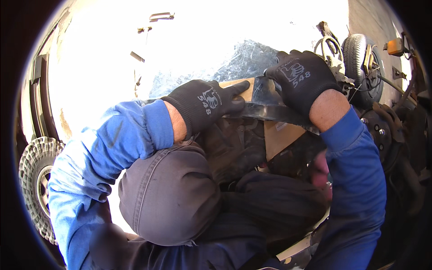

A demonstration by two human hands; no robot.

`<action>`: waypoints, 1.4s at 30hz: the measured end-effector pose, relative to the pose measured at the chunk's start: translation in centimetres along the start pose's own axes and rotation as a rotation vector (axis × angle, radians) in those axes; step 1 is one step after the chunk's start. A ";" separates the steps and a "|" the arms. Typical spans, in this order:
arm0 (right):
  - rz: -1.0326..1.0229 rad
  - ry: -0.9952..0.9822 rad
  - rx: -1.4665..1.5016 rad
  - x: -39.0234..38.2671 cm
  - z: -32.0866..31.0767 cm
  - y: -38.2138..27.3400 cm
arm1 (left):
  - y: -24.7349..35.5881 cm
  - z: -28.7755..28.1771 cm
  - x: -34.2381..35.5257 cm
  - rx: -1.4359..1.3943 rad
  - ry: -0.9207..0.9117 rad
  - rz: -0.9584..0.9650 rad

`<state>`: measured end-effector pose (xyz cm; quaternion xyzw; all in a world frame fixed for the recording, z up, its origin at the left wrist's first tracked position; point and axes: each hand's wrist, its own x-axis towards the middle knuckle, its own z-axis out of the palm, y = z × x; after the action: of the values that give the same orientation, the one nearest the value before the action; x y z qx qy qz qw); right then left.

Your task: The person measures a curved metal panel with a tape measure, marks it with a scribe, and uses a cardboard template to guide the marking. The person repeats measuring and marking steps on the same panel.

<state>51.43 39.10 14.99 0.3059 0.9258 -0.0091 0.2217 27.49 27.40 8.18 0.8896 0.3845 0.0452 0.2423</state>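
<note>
My left hand, in a black work glove, lies with its index finger stretched along a flat tan piece that looks like cardboard. Under it is a scratched, shiny metal sheet with a dark strip-like near edge. My right hand, in a matching glove, is closed at the sheet's right side, just right of the tan piece. A small dark tip shows at its fingers; what it belongs to is hidden in the glove. A second tan panel shows below the edge.
A chunky-treaded wheel stands at the left. At the right are another tire, an orange lamp and a dark hub with bolts. Small metal parts lie on the glaring bright ground. My bent knee fills the near middle.
</note>
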 end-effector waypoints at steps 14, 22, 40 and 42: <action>0.291 0.126 0.446 -5.9 3.2 -0.3 | 0.0 -1.3 1.2 0.098 -0.182 -0.013; 0.082 -0.002 0.093 -1.6 0.6 0.0 | -0.1 -0.8 0.7 0.092 -0.140 -0.005; 0.023 -0.093 0.090 1.2 -0.9 -0.8 | -0.2 -1.1 0.8 0.080 -0.130 0.004; -0.065 -0.019 0.127 1.6 -0.2 -1.7 | 0.0 -1.1 1.0 0.084 -0.138 -0.010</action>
<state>49.26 38.65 14.27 0.2892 0.9306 -0.0780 0.2103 27.88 28.52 9.09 0.8980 0.3729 -0.0335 0.2311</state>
